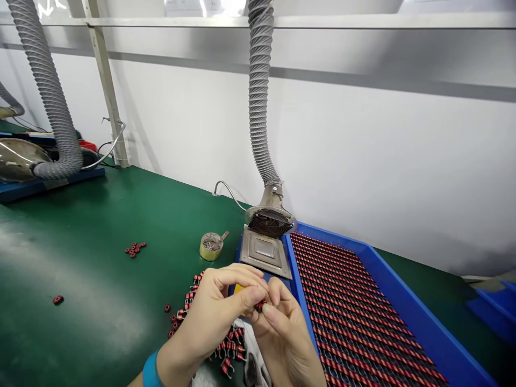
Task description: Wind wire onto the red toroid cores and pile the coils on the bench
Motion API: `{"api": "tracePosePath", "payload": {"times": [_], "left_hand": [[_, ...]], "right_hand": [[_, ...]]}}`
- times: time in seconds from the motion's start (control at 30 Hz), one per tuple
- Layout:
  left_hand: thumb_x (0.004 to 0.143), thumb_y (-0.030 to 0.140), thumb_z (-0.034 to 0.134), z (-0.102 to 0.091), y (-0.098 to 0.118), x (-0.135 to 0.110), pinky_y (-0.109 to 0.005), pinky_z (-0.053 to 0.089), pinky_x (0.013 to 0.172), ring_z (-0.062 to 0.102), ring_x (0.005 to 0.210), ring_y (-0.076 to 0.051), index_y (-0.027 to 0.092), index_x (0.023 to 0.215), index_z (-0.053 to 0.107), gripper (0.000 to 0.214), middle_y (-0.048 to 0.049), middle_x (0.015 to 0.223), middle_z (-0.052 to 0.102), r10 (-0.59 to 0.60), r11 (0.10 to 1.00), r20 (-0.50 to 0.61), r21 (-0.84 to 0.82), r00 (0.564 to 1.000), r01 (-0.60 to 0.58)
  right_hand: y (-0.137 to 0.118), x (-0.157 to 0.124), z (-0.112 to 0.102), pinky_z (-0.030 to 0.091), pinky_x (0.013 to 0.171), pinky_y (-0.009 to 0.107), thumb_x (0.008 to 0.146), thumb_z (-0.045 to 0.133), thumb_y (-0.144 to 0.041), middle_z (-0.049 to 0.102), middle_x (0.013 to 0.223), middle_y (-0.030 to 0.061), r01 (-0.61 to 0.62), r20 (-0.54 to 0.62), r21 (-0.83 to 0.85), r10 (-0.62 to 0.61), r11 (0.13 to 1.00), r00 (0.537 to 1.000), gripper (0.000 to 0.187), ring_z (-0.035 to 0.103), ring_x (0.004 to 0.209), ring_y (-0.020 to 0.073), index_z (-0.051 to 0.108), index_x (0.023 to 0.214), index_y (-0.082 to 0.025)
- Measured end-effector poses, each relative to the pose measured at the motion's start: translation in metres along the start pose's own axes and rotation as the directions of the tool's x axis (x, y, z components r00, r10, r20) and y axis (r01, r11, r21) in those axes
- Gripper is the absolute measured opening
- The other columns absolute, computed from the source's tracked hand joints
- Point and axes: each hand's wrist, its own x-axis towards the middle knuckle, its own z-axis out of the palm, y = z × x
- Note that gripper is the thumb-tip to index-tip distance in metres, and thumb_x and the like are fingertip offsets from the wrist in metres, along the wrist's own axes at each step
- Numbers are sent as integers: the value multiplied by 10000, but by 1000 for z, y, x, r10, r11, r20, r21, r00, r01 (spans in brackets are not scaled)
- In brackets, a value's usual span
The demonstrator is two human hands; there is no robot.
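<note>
Fingertips of my left hand (228, 301) and my right hand (282, 322) meet in front of me, both pinching one small red-and-black toroidal coil (260, 305). The fingers cover part of it. A blue band (151, 371) circles my left wrist. Beneath and beside my hands lies a pile of similar coils (229, 346), some with silvery wire legs showing. A white cloth (252, 341) sits partly hidden under my right hand. Just beyond my hands is a metal plate device (266, 255) with a square centre.
A blue tray (363, 244) on the right holds dense rows of coils. Over the metal device hangs a fume hood (271, 220) on a grey hose (259, 91). A small round tin (211, 247) stands left of it. Loose red rings (134, 249) and a single ring (58, 300) lie on the green table (100, 226).
</note>
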Motion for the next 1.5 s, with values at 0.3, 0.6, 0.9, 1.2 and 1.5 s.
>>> {"api": "tracePosePath", "payload": {"times": [0.3, 0.6, 0.9, 1.2, 1.5], "left_hand": [[739, 360, 837, -13, 7, 2, -206, 504, 871, 683, 922, -157, 268, 791, 830, 106, -2, 876, 792, 46, 999, -115, -20, 992, -48], [771, 165, 776, -8, 7, 0, -283, 524, 826, 681, 873, -198, 223, 696, 808, 99, -34, 741, 748, 70, 979, -3, 195, 998, -68], [829, 208, 741, -21, 16, -6, -298, 506, 896, 681, 938, -211, 258, 819, 798, 76, -26, 846, 778, 239, 926, -9, 302, 971, -225], [948, 261, 569, -7, 14, -9, -326, 438, 1003, 608, 1193, -246, 237, 883, 728, 174, -79, 1291, 675, -56, 798, 271, 591, 961, -120], [967, 227, 547, -11, 5, -8, -274, 455, 954, 657, 1028, -189, 238, 827, 686, 197, -24, 955, 745, 306, 859, 18, 426, 952, -284]], "right_hand": [[-4, -2, 2, 515, 667, 214, 662, 900, -173, 657, 750, -14, -32, 9, -6, 32, 999, 999, 267, 623, 673, 121, 637, 700, -199], [-3, 0, 0, 490, 651, 222, 668, 899, -213, 610, 704, -28, 26, 41, -59, -24, 998, 999, 283, 568, 644, 123, 616, 675, -205], [-10, -2, -11, 526, 672, 226, 714, 885, -254, 686, 777, 5, 210, 29, -413, -218, 886, 975, 193, 628, 697, 146, 701, 758, -219], [-13, -4, -19, 541, 744, 234, 771, 839, -186, 734, 869, 13, 246, 109, -536, -222, 808, 969, 229, 678, 814, 168, 740, 958, -272], [-16, 0, -3, 515, 640, 191, 651, 923, -184, 645, 777, -18, -16, 36, -35, 17, 999, 999, 261, 631, 641, 98, 673, 727, -185]]}}
